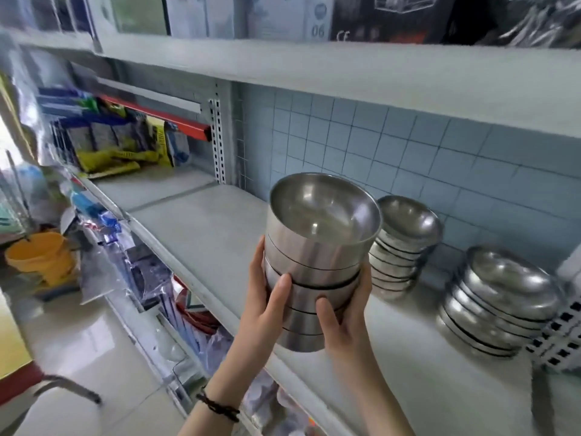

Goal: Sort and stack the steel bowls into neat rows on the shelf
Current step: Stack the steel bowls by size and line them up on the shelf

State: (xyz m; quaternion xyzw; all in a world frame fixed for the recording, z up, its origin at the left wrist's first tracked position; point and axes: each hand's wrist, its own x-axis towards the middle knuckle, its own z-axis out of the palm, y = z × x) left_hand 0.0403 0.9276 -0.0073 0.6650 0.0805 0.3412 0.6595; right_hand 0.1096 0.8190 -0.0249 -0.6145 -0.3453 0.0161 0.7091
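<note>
I hold a tall stack of nested steel bowls (317, 247) in front of the grey shelf (201, 221), tilted slightly toward me. My left hand (267, 306) grips its left side, thumb across the front. On the stack's right side and base, my right hand (345, 322) curls around the lower bowls. A second stack of smaller steel bowls (402, 247) stands on the shelf against the tiled wall, just right of the held stack. Further right a third, leaning stack of wider bowls (500, 300) rests on the shelf.
An upper shelf (345, 67) with boxes hangs overhead. Packaged sponges and gloves (116, 146) fill the shelf's far left end. A white perforated basket (566, 335) stands at the right edge. Below, bagged goods hang, and a yellow bucket (41, 256) sits on the floor.
</note>
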